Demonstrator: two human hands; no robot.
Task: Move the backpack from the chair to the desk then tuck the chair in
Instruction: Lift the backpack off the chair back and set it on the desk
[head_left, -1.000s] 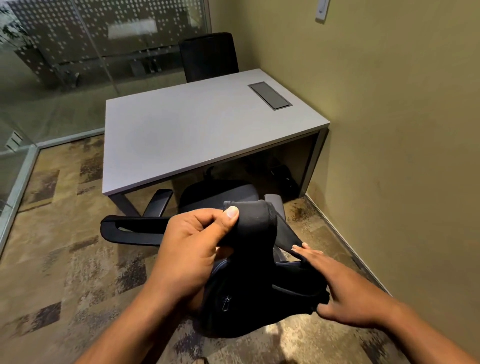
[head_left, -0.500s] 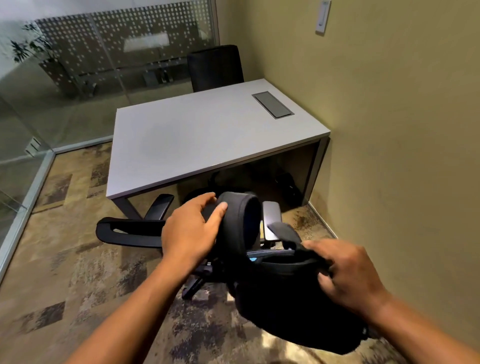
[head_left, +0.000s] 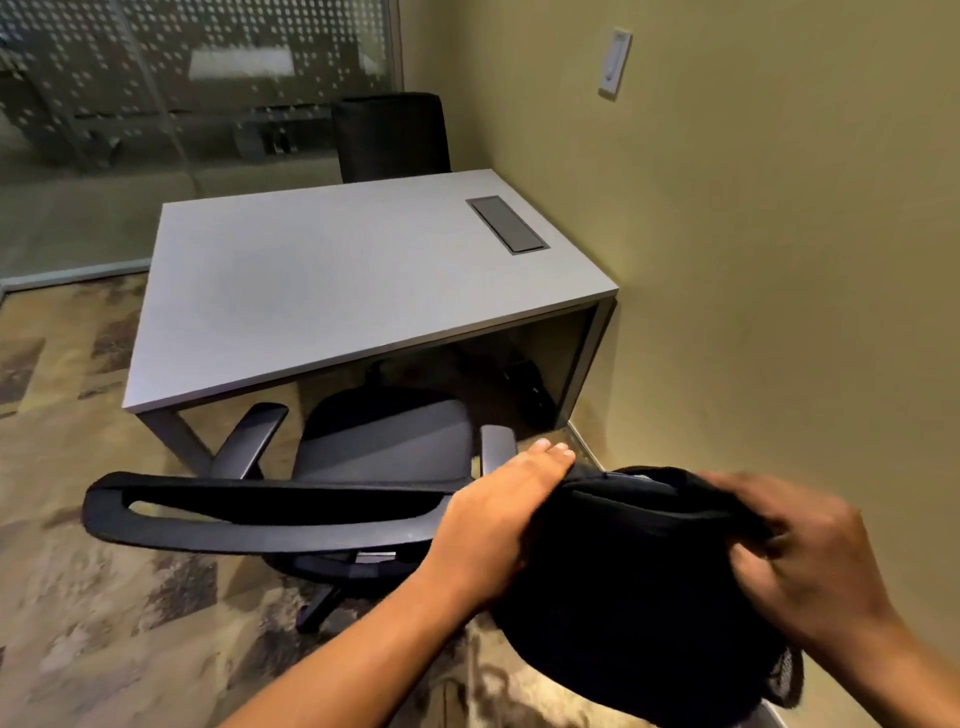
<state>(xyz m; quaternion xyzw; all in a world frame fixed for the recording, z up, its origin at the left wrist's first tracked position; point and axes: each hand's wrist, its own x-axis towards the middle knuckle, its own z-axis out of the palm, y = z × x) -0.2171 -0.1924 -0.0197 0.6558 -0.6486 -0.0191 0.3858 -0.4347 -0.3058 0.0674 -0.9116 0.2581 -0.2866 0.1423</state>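
Olive walls and a glass partition enclose a grey counter (head_left: 332, 291) with a flush cable hatch (head_left: 507, 224) and a second chair (head_left: 390, 136) behind it. Before the counter stands the black chair (head_left: 363, 467), seat bare, its backrest nearest the camera. Right of it, off the seat and held in the air, hangs the backpack (head_left: 639, 587): the left hand (head_left: 501, 512) is clenched on its top left edge, and the blurred right hand (head_left: 800, 566) grasps its right side.
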